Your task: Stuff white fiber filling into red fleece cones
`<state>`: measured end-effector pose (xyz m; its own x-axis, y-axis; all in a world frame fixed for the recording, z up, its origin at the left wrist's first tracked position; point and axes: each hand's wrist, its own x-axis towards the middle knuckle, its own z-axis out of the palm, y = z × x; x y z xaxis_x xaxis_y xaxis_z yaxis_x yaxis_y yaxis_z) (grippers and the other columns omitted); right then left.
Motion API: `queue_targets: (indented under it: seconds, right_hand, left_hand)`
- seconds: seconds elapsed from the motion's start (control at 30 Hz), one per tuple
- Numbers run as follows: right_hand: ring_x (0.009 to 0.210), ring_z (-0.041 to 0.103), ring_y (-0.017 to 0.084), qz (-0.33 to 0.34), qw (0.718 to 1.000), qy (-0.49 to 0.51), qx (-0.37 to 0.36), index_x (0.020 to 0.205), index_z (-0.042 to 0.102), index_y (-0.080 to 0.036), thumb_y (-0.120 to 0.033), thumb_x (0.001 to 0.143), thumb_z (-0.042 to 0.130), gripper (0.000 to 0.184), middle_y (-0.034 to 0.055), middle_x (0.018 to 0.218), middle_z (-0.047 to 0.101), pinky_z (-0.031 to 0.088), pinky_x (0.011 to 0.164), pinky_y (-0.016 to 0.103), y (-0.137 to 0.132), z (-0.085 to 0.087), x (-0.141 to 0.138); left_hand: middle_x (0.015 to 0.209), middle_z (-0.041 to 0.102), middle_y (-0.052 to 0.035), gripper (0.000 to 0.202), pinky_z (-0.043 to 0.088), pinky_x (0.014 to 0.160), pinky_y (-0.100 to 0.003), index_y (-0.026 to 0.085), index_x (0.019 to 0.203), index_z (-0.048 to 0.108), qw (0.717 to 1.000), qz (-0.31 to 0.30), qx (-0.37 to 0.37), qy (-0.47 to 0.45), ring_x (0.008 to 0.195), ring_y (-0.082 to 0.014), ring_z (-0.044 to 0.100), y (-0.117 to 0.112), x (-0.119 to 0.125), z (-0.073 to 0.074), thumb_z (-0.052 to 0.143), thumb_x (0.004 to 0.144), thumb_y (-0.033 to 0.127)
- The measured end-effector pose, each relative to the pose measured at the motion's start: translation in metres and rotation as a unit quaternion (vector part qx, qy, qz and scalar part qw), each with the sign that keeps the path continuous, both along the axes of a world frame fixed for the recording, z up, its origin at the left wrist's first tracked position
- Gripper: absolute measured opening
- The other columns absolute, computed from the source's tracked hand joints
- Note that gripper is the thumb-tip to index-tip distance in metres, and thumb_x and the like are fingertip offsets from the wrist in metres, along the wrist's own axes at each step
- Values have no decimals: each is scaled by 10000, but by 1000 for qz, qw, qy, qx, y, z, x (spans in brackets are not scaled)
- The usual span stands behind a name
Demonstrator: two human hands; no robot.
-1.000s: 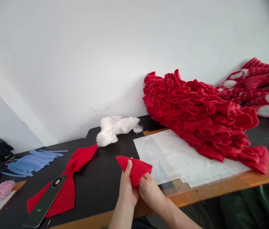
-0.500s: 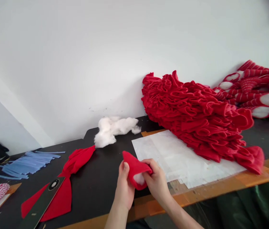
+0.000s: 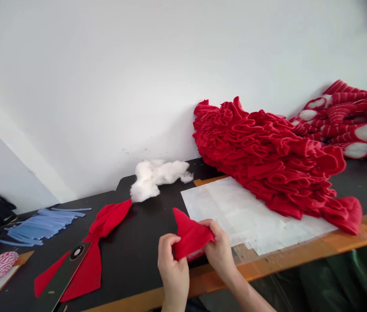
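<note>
pinch both sides of the rim and keep the filling inside

your left hand (image 3: 173, 265) is closed on the left side of the small pointed red fleece-like pouch (image 3: 189, 237), thumb and fingers curled over its edge. your right hand (image 3: 219, 251) grips the opposite side near the rim, though the pouch hides some of its fingers. the pouch is held between both hands above the near edge of the black worktop (image 3: 141, 247), tip up, with a pale sliver of filling (image 3: 197, 254) showing along its lower edge.

to work the rim well, you'd likely want an even pinch on both sides, so the cloth doesn't twist. with the opening tilted down, loose filling could slip out; turning it up towards you should help. a light squeeze would probably leave the tip fuller than a hard one.

beyond your hands lies the fluffy white fibre clump (image 3: 146, 182), near the pinched red cloth piece (image 3: 94, 253) with the flat dark slab (image 3: 68, 273) across it. to your right, the heaped red cloth pile (image 3: 264, 160) rests partly on the whitish flat sheet (image 3: 217, 206).
</note>
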<state>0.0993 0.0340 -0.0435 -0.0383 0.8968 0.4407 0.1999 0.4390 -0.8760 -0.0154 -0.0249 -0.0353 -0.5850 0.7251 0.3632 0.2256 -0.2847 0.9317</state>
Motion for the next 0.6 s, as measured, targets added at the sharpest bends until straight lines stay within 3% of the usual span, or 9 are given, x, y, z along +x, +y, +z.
queue_targets:
  seconds: [0.1,0.2,0.33,0.43,0.53,0.6]
  right_hand:
    - [768,630,190,54,998,17,24,893,591,-185,-64,626,409,345,40,830,657,500,680,284,-5,0,-3]
    - [890,615,203,99,994,16,43,989,578,-190,-86,678,478,342,60,967,626,502,765,305,-8,0,-5]
    - [673,605,177,37,999,-9,22,829,573,-191,-72,659,479,227,20,752,632,473,605,273,0,-6,-1]
    - [690,608,186,3,999,9,39,850,572,-186,-74,633,477,262,28,770,641,472,607,281,3,-7,0]
    - [774,615,197,37,996,29,74,881,591,-194,-75,654,470,283,45,853,637,492,669,299,-3,-1,-2]
    - [855,619,205,88,994,23,67,972,604,-201,-60,654,455,379,57,933,642,503,735,313,-10,3,-4]
  left_hand:
    - [912,586,-44,359,393,856,-316,246,832,634,1000,13,-5,-7,906,-243,531,0,0,1,581,602,-24]
    - [863,589,-46,274,404,792,-291,234,758,636,999,-34,-6,9,851,-229,535,1,5,6,585,630,-3]
    - [755,559,-26,260,396,714,-277,238,625,584,998,-34,-8,52,755,-211,514,-1,9,6,563,623,-21]
    - [827,561,-33,317,394,781,-288,241,708,618,999,-18,-3,40,832,-224,515,-2,8,7,574,583,-47]
    - [921,566,-46,356,398,820,-295,243,853,636,999,-47,-12,20,891,-232,519,-1,3,10,640,595,-2]
    - [851,559,-29,294,402,775,-281,243,794,617,999,-34,-12,27,826,-217,517,2,-1,11,635,613,11]
